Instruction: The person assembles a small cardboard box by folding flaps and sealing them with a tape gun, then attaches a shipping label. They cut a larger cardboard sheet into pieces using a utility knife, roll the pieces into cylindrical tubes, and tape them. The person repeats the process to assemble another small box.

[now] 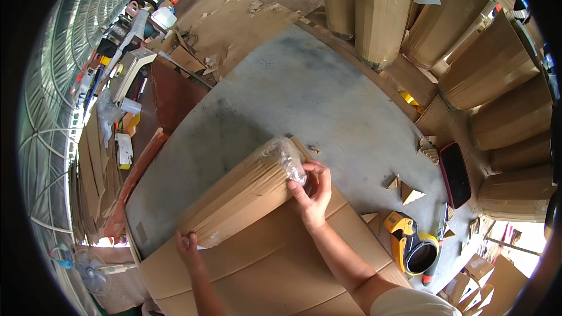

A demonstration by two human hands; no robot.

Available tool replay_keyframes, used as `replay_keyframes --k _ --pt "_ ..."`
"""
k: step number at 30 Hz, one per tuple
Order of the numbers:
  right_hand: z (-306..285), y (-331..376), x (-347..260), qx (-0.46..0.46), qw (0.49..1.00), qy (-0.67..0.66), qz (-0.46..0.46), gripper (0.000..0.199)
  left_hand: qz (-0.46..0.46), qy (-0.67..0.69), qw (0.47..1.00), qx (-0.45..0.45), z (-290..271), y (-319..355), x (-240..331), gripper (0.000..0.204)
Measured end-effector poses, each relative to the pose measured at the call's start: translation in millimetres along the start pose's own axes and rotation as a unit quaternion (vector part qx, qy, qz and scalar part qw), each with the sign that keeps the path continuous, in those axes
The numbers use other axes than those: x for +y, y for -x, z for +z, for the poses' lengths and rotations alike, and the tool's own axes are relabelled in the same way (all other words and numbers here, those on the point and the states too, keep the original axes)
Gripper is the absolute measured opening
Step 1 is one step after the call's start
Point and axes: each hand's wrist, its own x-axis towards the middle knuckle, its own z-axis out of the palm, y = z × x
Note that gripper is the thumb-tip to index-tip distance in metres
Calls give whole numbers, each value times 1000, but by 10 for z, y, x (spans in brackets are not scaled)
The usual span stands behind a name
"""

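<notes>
A rolled cardboard tube (pixel 240 190) lies slantwise over a flat cardboard sheet (pixel 275 269) on the grey table. Clear tape (pixel 281 155) wraps its far right end, crinkled and shiny. My right hand (pixel 315 193) grips that taped end, thumb on the near side and fingers curled over the end. At the near left end, my left hand (pixel 190 253) holds the tube's edge; some of its fingers are hidden under the cardboard. To the right of the sheet sits a yellow and black tape dispenser (pixel 404 240) beside a red-handled tool (pixel 432 269).
Several cardboard tubes (pixel 383 11) stand along the table's far and right edges. A dark-screened phone (pixel 455 174) and cardboard scraps (pixel 411 193) lie on the right. At left are a cluttered reddish-brown stand (pixel 175 96) and a fan (pixel 92 272).
</notes>
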Motion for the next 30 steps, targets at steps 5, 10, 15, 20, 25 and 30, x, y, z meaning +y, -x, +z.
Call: replay_keyframes --k 5,10,15,20,25,30 --pt "-37 -48 -55 22 999 -21 18 49 23 -57 998 -2 -47 57 44 46" --pt "-77 -114 15 36 998 -52 21 52 -22 -21 1000 6 95 118 261 43" --pt "-78 -95 61 45 995 -72 60 54 -37 -29 999 12 67 124 191 45" --pt "-79 -100 -46 31 992 -86 83 52 0 -94 995 28 -7 208 255 53" --pt "-88 -131 -76 24 999 17 -16 46 5 -95 968 233 -395 941 -720 61" --pt "-78 -111 -66 55 997 25 -50 36 70 -414 907 39 316 2085 -379 54"
